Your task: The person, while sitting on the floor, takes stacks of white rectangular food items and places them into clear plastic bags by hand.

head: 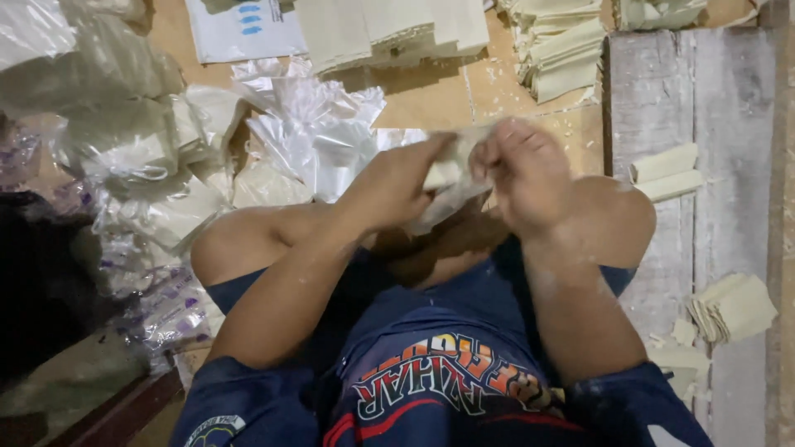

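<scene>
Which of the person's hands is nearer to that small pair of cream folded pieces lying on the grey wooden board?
The right hand. It is just left of the cream folded pieces on the grey board; the left hand is farther off, beyond the right one.

Hidden and cut off

The left hand (393, 186) and right hand (522, 174) cover much of the pale sheet (447, 186); the stacked sheets (389, 29) run past the top edge.
</scene>
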